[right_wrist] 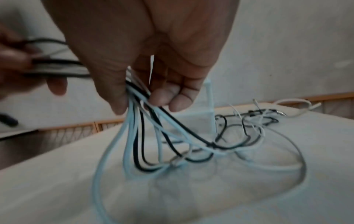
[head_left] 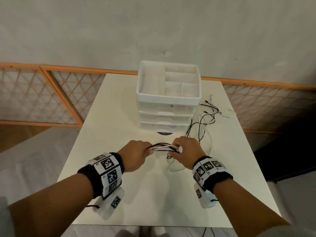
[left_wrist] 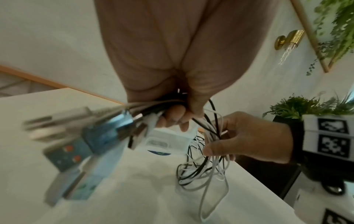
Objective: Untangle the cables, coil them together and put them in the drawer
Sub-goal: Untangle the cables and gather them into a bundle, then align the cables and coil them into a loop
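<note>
A bunch of black and white cables stretches between my two hands above the white table. My left hand grips one end of the bunch, and several plugs stick out past its fingers. My right hand pinches the strands between thumb and fingers. From there the cables hang in loops to the table and trail in a loose tangle to the right of the white drawer unit, whose drawers look closed.
The drawer unit has an open divided tray on top and stands at the table's far middle. A wall and an orange lattice fence lie behind. Plants show at the right in the left wrist view.
</note>
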